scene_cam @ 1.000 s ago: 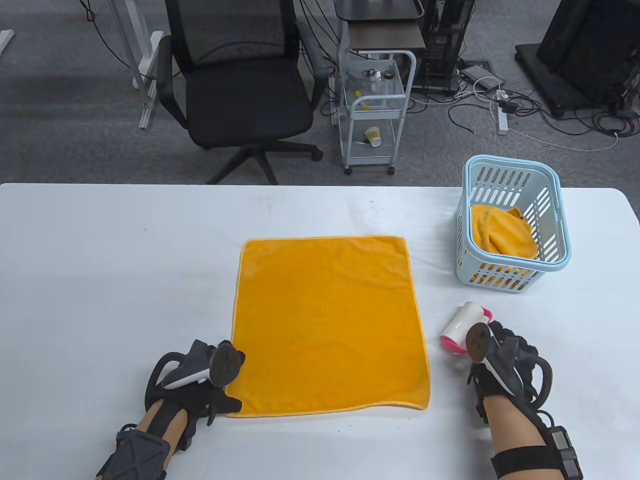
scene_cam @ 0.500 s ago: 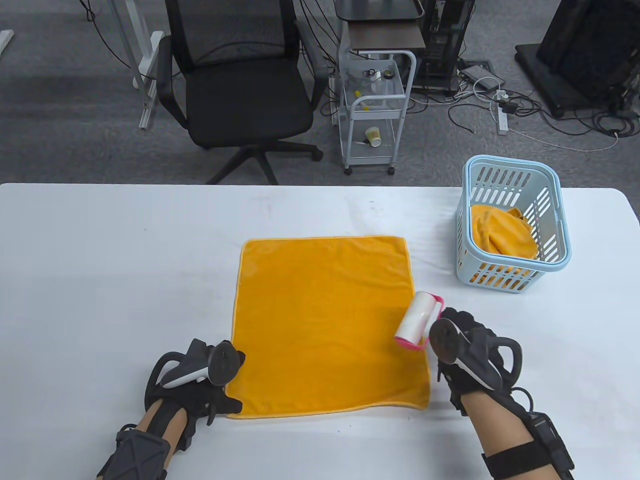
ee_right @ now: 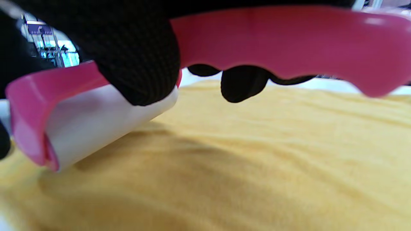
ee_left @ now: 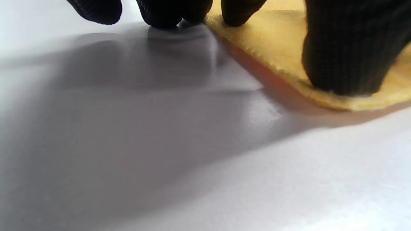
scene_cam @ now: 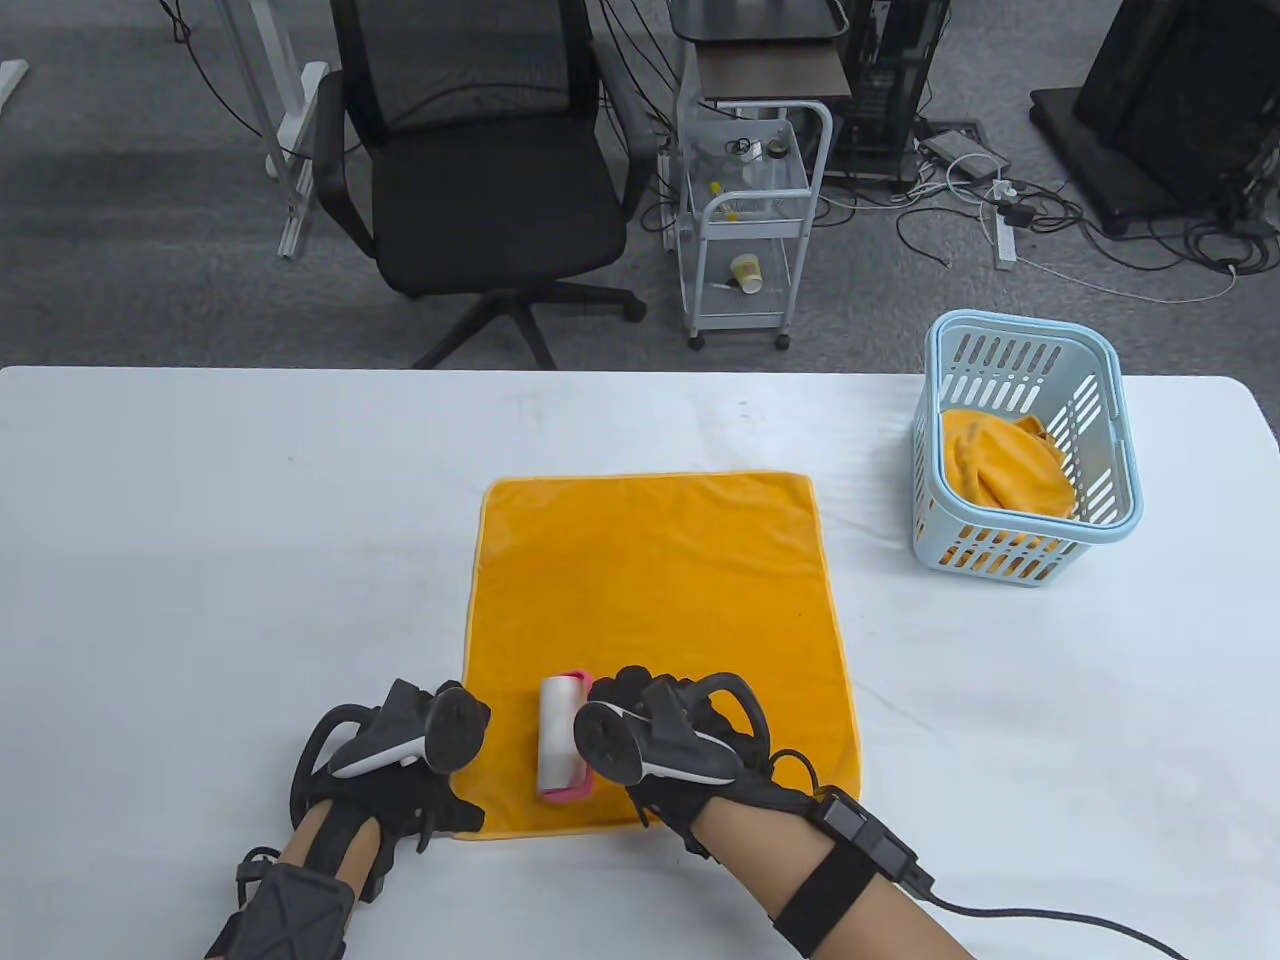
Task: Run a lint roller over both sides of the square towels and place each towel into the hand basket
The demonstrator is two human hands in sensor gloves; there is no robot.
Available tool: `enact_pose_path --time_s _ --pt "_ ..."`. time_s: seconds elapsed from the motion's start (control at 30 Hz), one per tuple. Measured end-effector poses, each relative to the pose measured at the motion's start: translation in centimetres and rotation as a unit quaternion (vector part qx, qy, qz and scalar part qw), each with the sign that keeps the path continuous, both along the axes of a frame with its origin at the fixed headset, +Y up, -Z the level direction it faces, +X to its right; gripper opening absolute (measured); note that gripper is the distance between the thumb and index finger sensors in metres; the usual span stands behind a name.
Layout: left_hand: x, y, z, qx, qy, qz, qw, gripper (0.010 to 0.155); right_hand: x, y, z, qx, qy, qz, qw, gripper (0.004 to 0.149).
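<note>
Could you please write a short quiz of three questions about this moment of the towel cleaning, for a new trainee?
1. True or false: the hand basket already holds an orange towel.
2. On which part of the flat towel does the lint roller rest? A) far right corner B) near left part C) off the towel, on the table
3. Fill in: the left hand presses the towel's near left ______.

Key
1. True.
2. B. The right hand holds the roller by its pink handle, white roll on the cloth.
3. Corner. In the left wrist view, fingertips sit on the towel's edge.
</note>
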State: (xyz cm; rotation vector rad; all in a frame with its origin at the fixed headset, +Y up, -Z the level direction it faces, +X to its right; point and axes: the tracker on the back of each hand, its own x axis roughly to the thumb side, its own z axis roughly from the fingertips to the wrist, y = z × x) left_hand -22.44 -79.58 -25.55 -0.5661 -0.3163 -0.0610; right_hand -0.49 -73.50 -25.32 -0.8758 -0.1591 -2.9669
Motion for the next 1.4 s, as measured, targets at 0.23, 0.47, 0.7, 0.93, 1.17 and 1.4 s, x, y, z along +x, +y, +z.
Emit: enact_pose_path --time_s 0.23,0.47,0.7,0.93,1.17,1.4 --pt "0.1 0.0 0.0 0.0 0.0 -0.003 1.0 0.097 4.8 0.1 -0.6 -0.021 -0.023 0.03 0.999 0.06" --pt "0.3 0.1 0.0 0.002 -0.002 -0.016 1.0 0.097 13.2 2.0 -0.9 -0.02 -0.078 0.164 0.983 0.058" --pt "0.3 0.1 0.0 0.001 0.001 -0.019 1.0 0.097 16.3 2.6 -1.4 -0.022 -0.098 0.276 0.956 0.06" --pt "0.3 0.1 0.0 0.001 0.002 -0.018 1.0 0.097 10.1 3.0 -3.4 -0.021 -0.09 0.116 0.989 0.061" --pt "0.2 0.0 0.0 -0.001 0.0 -0.014 1.0 0.097 3.7 -0.1 -5.1 -0.053 -0.05 0.042 0.996 0.062" --pt "0.2 0.0 0.0 0.0 0.0 -0.015 1.0 0.096 7.4 0.4 -6.0 -0.041 -0.073 0.078 0.993 0.06"
